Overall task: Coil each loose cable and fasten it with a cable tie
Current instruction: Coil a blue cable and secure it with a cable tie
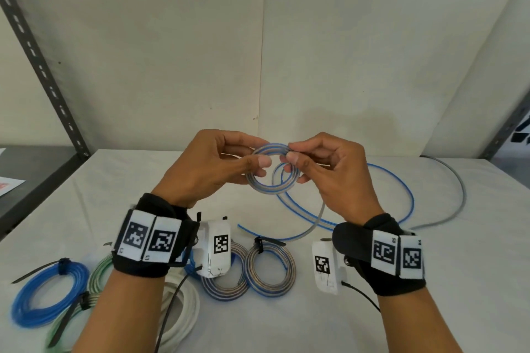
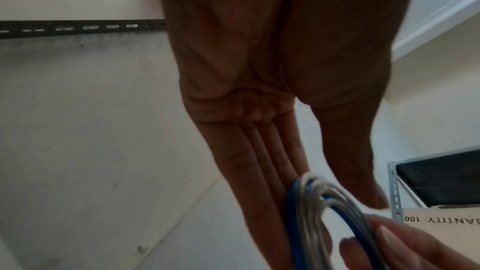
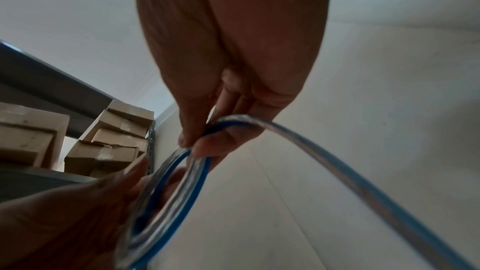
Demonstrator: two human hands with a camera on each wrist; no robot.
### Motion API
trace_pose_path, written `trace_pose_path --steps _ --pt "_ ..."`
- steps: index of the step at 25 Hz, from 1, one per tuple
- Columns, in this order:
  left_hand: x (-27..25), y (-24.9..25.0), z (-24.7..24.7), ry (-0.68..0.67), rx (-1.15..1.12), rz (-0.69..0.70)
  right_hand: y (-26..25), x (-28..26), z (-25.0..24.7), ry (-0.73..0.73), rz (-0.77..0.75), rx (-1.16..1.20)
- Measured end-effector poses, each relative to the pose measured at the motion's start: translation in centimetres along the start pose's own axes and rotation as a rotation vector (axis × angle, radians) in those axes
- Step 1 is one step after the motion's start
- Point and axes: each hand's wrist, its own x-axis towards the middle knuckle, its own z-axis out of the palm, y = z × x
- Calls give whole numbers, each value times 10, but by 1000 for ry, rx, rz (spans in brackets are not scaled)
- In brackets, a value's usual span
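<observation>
Your left hand (image 1: 212,163) pinches the grey-and-blue coil (image 1: 271,173) above the table (image 1: 430,281); your right hand (image 1: 324,169) pinches the newest turn. Keep loops equal, feed the loose tail (image 1: 401,195) from the right without twisting.

A blue-and-grey cable (image 1: 271,173) was partly coiled between the left hand (image 1: 212,166) and right hand (image 1: 329,169), its loose tail trailing right.
</observation>
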Motion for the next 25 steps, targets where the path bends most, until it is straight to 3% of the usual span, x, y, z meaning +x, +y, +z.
trace_pose_path --steps 2,5,8,13,19,23,25 --pt "0 -2 1 -69 80 -13 -1 0 -5 -86 14 -71" --pt "0 -5 3 -59 146 -8 -2 -1 -4 -133 5 -127" --pt "0 -6 0 13 89 28 1 1 -1 -79 -10 -23" --pt "2 -5 1 159 -125 44 6 1 17 128 65 251" --pt "4 -5 4 218 -298 19 1 -1 23 108 58 290" --pt "4 -6 3 133 -272 5 5 0 19 96 22 196" --pt "4 -4 2 46 -197 -15 6 1 10 -7 17 73"
